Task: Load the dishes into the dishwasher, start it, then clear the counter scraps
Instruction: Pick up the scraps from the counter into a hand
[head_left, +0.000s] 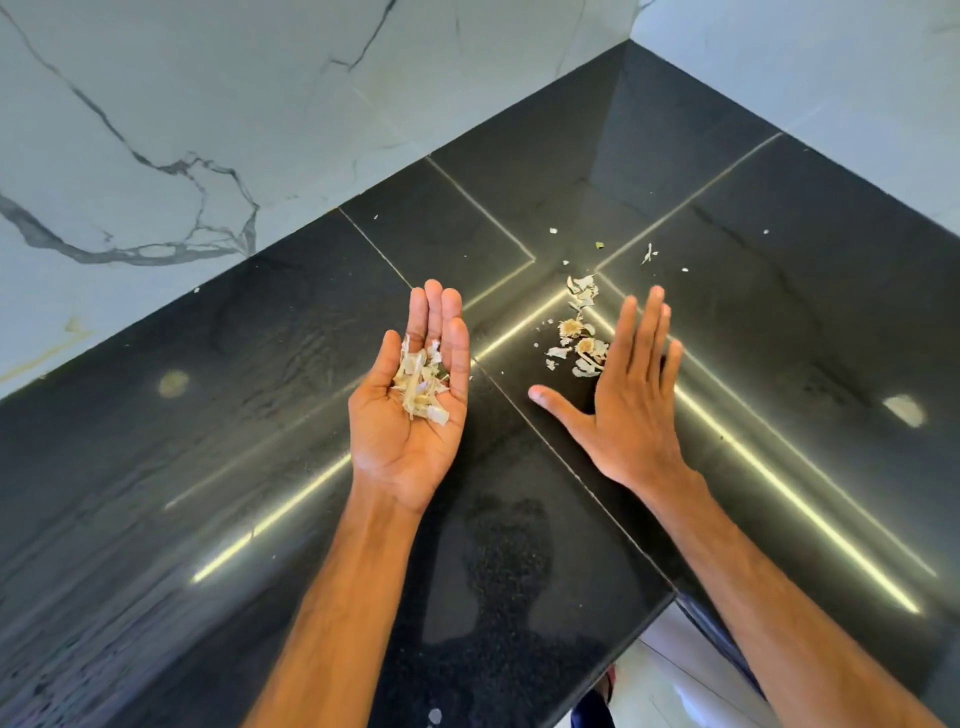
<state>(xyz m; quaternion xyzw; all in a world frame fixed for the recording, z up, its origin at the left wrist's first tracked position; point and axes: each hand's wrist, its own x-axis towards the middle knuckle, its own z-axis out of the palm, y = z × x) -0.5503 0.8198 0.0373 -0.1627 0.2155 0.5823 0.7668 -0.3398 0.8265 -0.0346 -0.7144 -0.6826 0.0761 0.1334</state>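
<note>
Two hands in shot, left hand (410, 415) and right hand (634, 395), over one black counter (208, 415), with two marble walls (182, 104) meeting at the far corner. Two lots of peelings: one palm heap (421, 382) on the left, one counter heap (579, 332) at centre with two round root ends (570, 327) in it. Beyond that, roughly seven stray flecks (648, 253), just one green speck (600, 244) among them.

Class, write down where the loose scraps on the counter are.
In the head view, the scraps lie on the black counter, right of centre, just left of the right hand, where the seams meet.
</note>
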